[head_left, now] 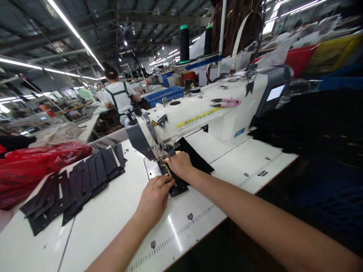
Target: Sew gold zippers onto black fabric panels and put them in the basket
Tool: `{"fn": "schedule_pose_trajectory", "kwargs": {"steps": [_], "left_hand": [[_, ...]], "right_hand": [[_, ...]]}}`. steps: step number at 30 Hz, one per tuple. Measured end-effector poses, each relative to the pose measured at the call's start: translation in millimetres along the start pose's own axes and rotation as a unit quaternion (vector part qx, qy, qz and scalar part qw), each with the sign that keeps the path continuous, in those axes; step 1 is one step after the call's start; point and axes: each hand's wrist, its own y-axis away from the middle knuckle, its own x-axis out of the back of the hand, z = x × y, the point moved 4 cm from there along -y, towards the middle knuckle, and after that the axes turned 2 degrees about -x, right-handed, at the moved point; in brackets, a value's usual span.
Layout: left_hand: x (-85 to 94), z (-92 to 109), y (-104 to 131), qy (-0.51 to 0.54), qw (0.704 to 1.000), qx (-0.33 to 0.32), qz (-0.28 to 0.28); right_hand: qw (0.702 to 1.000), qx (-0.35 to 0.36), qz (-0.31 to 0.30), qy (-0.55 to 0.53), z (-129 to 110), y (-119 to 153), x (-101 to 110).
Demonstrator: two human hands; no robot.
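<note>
A white sewing machine stands on the table, its presser foot and needle area down close to my hands. Under it lies a black panel with a thin gold-coloured strip, perhaps a zipper, along it. My left hand grips the near end of the panel, its fingers pressed together at the strip. My right hand is closed at the panel right beside the presser foot, fingertips partly hidden. A wider black fabric part extends behind my right wrist.
Overlapping black cut pieces with slots lie on the left. A red plastic bag sits beyond them. Pink-handled thread snips rest on the machine arm. Dark fabric is piled at right. A co-worker stands behind a blue crate.
</note>
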Motion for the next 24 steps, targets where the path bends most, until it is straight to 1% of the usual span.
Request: {"fn": "schedule_pose_trajectory", "kwargs": {"steps": [3,5,7,9,11,12,15,17,18,19,21,22,24], "left_hand": [[1.6,1,0,-0.008,1.000,-0.002,0.008],[3.0,2,1,-0.015,1.000,-0.001,0.016],[4.0,3,4,-0.026,0.999,0.006,0.028],[3.8,4,8,-0.042,0.998,0.023,0.046],[2.1,5,12,-0.055,0.996,0.041,0.063],[0.7,6,15,-0.058,0.995,0.045,0.068],[-4.1,10,20,-0.056,0.995,0.037,0.072],[-5.6,11,22,-0.050,0.995,0.033,0.075],[-5.8,12,23,-0.048,0.995,0.035,0.077],[-5.6,13,23,-0.046,0.995,0.038,0.079],[-4.3,15,24,-0.041,0.995,0.047,0.080],[-3.4,16,23,-0.035,0.995,0.056,0.077],[-0.6,17,21,-0.010,0.993,0.093,0.072]], "right_hand": [[1.000,0.009,0.011,0.005,0,0,7],[0.999,0.046,0.022,0.005,1,7,16],[0.993,0.113,0.036,-0.001,1,24,28],[0.978,0.206,0.040,-0.012,1,49,35],[0.955,0.296,0.029,-0.025,3,74,36],[0.942,0.333,0.035,-0.031,4,85,35],[0.909,0.404,0.094,-0.030,7,103,29],[0.892,0.432,0.130,-0.018,7,105,25],[0.886,0.443,0.136,-0.015,7,104,24],[0.884,0.448,0.129,-0.022,7,102,24],[0.892,0.440,0.088,-0.055,7,94,26],[0.900,0.424,0.057,-0.080,6,90,29],[0.921,0.366,-0.017,-0.134,6,78,36]]}}
